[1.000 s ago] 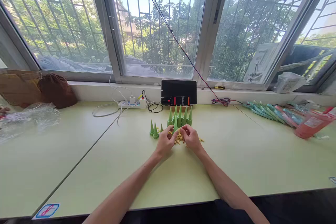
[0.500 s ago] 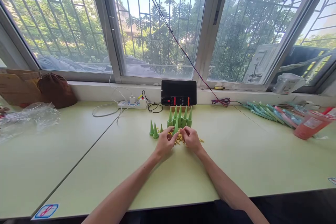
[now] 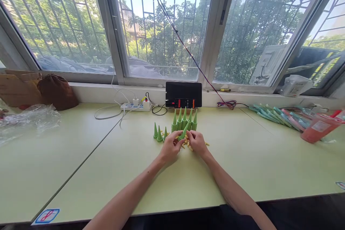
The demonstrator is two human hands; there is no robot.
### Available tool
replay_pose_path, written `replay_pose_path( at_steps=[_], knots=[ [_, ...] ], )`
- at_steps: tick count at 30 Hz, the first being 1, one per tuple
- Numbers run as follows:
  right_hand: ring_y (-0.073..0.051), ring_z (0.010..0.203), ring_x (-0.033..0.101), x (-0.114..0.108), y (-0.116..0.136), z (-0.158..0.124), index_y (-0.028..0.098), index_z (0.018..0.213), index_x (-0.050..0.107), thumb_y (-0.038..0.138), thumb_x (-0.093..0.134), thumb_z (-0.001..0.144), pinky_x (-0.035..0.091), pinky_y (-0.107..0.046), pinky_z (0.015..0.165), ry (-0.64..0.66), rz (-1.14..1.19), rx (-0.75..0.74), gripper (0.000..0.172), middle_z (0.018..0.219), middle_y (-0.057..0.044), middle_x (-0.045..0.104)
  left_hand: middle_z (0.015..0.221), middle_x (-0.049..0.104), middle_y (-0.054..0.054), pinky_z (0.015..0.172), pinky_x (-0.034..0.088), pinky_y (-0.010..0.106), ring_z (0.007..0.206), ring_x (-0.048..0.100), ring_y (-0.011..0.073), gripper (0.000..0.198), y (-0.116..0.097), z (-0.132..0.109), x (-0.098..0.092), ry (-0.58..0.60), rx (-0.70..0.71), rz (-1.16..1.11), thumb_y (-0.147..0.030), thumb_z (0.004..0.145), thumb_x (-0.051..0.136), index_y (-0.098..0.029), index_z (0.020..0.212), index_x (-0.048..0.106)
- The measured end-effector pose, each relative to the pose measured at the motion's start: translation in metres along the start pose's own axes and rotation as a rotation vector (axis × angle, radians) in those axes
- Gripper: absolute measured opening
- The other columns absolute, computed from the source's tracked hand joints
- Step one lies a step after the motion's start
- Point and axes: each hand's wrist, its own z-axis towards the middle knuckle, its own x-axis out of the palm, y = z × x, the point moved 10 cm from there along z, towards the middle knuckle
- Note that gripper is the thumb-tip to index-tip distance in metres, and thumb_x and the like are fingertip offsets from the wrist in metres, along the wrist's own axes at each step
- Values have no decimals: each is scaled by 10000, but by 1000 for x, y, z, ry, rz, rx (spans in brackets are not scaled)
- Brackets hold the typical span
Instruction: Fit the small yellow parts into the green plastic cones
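Note:
My left hand [image 3: 170, 145] grips a green cone [image 3: 184, 131] near its base, and the cone's tip leans to the right. Close beside it, my right hand [image 3: 197, 142] has its thumb and fingers pinched together; what they hold, if anything, is too small to make out. Small yellow pieces [image 3: 189, 146] lie loose on the table under and between the hands. Behind the hands stand several tall green cones on cylindrical bases [image 3: 174, 124] in a group. Left of them, a few shorter green cones [image 3: 159, 136] stand upright near my left hand.
A dark tablet with a phone [image 3: 183, 93] leans at the back wall. Left of it sits a power strip [image 3: 134, 106] with cables. A red drink cup [image 3: 320, 128] and plastic-wrapped strips [image 3: 272, 115] lie right; clear plastic wrap [image 3: 35, 119] and a brown bag [image 3: 56, 91] left.
The green cone in my left hand has tipped from upright to leaning right. Both hands have stayed in nearly the same place.

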Motion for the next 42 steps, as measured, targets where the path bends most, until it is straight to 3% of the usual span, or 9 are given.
replay_pose_path(
  at_steps=[10,17,22,28,33,42],
  knots=[
    [-109,488,370,3,3,0,184,537,422,478,427,890,270,-236,479,37,0,-1,459,507,20,429,1019,655,98,532,512,228,657,627,124,350,-4,-1,1,27,16,-28,-349,880,542,-166,1172,603],
    [-106,502,347,-1,4,0,196,565,380,514,433,902,285,-233,474,-51,30,5,466,518,39,377,968,673,98,445,465,198,519,560,80,368,2,2,1,-3,-80,-66,-339,856,557,-139,1164,577],
    [-134,576,490,-3,10,-1,175,792,565,487,480,893,404,-243,526,-66,121,-9,339,662,-12,559,1084,635,118,381,420,189,434,510,41,390,8,2,-2,-38,-135,-100,-382,851,560,-145,1161,562],
    [-169,667,590,2,18,-4,170,934,599,450,520,876,486,-269,593,11,180,-22,297,840,-74,646,966,644,85,351,407,197,409,501,51,427,7,3,-6,-76,-189,-171,-429,844,566,-127,1146,558],
    [-147,609,561,5,20,-5,175,994,614,431,538,873,467,-259,548,37,191,-40,293,833,-58,642,895,641,65,319,384,203,383,476,51,467,5,3,-10,-113,-220,-234,-480,839,566,-117,1132,563],
    [-138,553,522,7,10,-4,174,886,615,442,549,865,427,-249,510,43,188,-32,277,714,-34,624,940,642,74,318,372,195,381,477,43,456,7,2,-7,-77,-204,-254,-504,835,564,-123,1087,574]
  ],
)
